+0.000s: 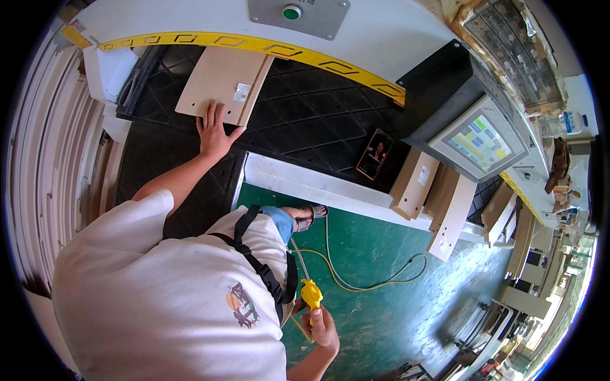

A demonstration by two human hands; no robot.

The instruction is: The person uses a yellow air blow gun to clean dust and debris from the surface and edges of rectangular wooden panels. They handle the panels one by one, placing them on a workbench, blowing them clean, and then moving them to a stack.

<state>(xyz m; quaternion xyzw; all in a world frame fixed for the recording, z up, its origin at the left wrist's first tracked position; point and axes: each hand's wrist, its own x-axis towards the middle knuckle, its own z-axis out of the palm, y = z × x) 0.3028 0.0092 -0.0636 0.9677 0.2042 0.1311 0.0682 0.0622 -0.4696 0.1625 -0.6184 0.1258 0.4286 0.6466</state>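
My left hand [216, 132] rests at the near edge of a pale wooden panel [219, 82], its fingers spread over the top surface. The panel lies on a black ribbed machine bed [298, 120] and carries a white label, small holes and a groove along its right side. Down by my right hip, my right hand [321, 328] is closed round a yellow air blow gun [311, 294]. A thin hose [343, 282] loops over the green floor near it.
Beyond the bed runs a yellow guard strip [279, 49] below a green button [291, 12]. A phone [375, 154] lies on the bed, beside a control screen [480, 143]. Cut boards [416, 181] overhang the bed's right side. Long panels [57, 127] stand at left.
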